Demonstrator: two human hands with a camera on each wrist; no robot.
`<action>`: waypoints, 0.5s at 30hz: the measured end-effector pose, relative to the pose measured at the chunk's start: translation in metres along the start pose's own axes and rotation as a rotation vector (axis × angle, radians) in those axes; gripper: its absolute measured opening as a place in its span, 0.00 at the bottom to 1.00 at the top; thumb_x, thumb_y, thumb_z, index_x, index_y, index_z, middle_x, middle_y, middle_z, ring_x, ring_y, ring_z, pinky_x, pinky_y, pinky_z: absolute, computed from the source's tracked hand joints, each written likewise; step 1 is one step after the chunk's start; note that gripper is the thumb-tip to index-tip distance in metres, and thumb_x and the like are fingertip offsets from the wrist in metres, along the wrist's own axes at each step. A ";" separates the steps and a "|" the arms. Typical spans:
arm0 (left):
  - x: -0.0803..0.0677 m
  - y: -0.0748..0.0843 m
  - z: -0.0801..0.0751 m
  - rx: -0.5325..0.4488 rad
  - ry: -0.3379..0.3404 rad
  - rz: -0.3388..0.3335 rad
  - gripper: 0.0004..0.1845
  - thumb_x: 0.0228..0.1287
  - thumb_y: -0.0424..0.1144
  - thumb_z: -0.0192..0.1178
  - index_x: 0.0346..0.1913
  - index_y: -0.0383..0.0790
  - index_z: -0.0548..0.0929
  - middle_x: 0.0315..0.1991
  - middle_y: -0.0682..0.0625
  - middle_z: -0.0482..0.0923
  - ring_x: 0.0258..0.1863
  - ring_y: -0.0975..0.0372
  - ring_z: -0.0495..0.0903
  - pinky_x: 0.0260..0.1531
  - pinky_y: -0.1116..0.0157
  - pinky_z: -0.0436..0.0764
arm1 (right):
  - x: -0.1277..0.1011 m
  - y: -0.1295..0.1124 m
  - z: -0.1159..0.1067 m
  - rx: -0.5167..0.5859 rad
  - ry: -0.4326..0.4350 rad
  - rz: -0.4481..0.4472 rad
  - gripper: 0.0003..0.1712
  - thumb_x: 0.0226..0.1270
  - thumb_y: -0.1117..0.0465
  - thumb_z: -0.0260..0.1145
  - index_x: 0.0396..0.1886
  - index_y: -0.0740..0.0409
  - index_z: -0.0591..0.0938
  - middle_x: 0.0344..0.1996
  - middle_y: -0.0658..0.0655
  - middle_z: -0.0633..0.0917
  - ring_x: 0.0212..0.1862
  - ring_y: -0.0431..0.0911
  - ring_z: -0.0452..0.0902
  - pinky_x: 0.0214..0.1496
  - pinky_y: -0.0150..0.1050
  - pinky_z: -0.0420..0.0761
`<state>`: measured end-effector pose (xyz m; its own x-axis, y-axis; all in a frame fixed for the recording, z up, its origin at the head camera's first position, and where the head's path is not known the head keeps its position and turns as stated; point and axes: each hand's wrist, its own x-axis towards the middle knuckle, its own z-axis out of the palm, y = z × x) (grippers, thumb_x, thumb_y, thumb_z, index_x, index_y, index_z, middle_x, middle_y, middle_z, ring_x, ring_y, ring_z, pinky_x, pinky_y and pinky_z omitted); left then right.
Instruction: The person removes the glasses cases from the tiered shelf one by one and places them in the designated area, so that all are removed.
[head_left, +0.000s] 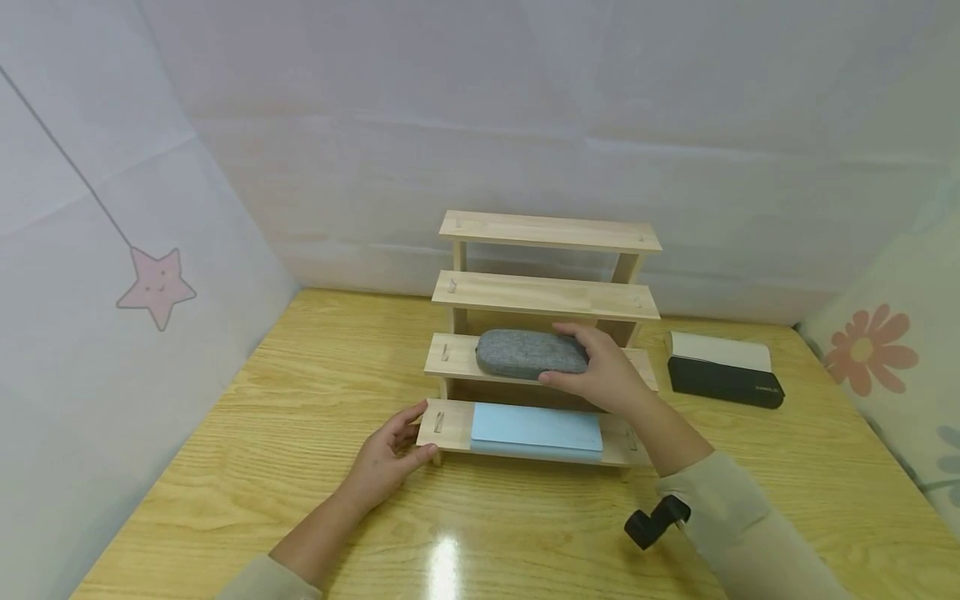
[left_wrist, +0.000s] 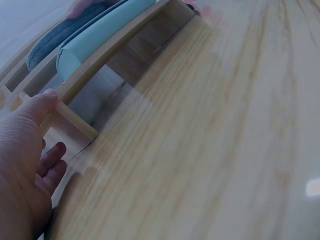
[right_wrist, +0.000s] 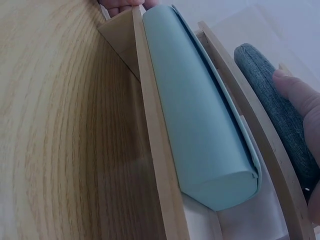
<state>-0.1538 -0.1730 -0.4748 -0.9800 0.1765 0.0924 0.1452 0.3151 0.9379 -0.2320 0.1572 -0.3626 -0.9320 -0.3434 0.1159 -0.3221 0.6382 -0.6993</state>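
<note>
On the second board (head_left: 462,357) from below, the right hand (head_left: 600,371) holds the grey case (head_left: 517,352)

From where I stand, the grey case is near the middle of this board, above the blue case (head_left: 536,429). The right hand is bent round its right end, thumb in front and fingers behind, spread only as wide as the case. The left hand (head_left: 386,458) grips the left end of the lowest board (head_left: 457,429), which should help to hold the rack (head_left: 547,296) steady. To do this well, I would keep both grips light and check the front edge before letting go; whether the underside lies fully flat, I cannot tell. The long axis runs left to right, nearly parallel with the board, and the free rounded end points left.
</note>
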 end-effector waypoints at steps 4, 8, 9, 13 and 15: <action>0.000 -0.001 0.001 0.003 -0.001 0.014 0.36 0.61 0.40 0.68 0.71 0.42 0.67 0.60 0.38 0.78 0.59 0.48 0.78 0.59 0.55 0.77 | 0.000 -0.001 0.001 -0.031 0.012 0.005 0.48 0.53 0.39 0.75 0.72 0.49 0.68 0.71 0.59 0.68 0.71 0.58 0.63 0.70 0.59 0.66; 0.000 -0.001 0.001 0.002 -0.001 0.023 0.36 0.62 0.40 0.68 0.71 0.42 0.67 0.59 0.38 0.78 0.59 0.48 0.78 0.58 0.57 0.78 | 0.001 -0.001 0.002 -0.041 0.026 -0.004 0.46 0.53 0.41 0.76 0.70 0.50 0.70 0.69 0.59 0.71 0.69 0.57 0.66 0.68 0.58 0.68; 0.000 -0.001 0.001 0.001 -0.001 0.024 0.36 0.62 0.40 0.68 0.71 0.42 0.67 0.59 0.38 0.78 0.59 0.48 0.78 0.59 0.57 0.78 | 0.001 -0.001 0.002 -0.040 0.028 -0.005 0.46 0.53 0.41 0.76 0.70 0.50 0.71 0.68 0.59 0.71 0.68 0.57 0.66 0.68 0.58 0.68; 0.000 -0.001 0.000 0.003 0.001 0.026 0.36 0.62 0.40 0.68 0.71 0.41 0.67 0.58 0.38 0.79 0.59 0.48 0.78 0.59 0.57 0.78 | 0.000 -0.001 0.002 -0.041 0.041 -0.003 0.45 0.52 0.41 0.76 0.69 0.50 0.72 0.67 0.59 0.72 0.68 0.58 0.67 0.67 0.59 0.69; 0.000 -0.002 0.000 0.003 0.001 0.026 0.36 0.62 0.40 0.68 0.71 0.42 0.67 0.58 0.38 0.79 0.59 0.48 0.78 0.59 0.56 0.78 | 0.000 -0.001 0.002 -0.043 0.048 -0.001 0.45 0.52 0.41 0.77 0.68 0.50 0.72 0.67 0.59 0.72 0.68 0.58 0.66 0.67 0.59 0.69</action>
<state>-0.1542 -0.1732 -0.4767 -0.9760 0.1836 0.1174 0.1713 0.3132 0.9341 -0.2310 0.1547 -0.3635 -0.9383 -0.3109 0.1512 -0.3288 0.6673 -0.6683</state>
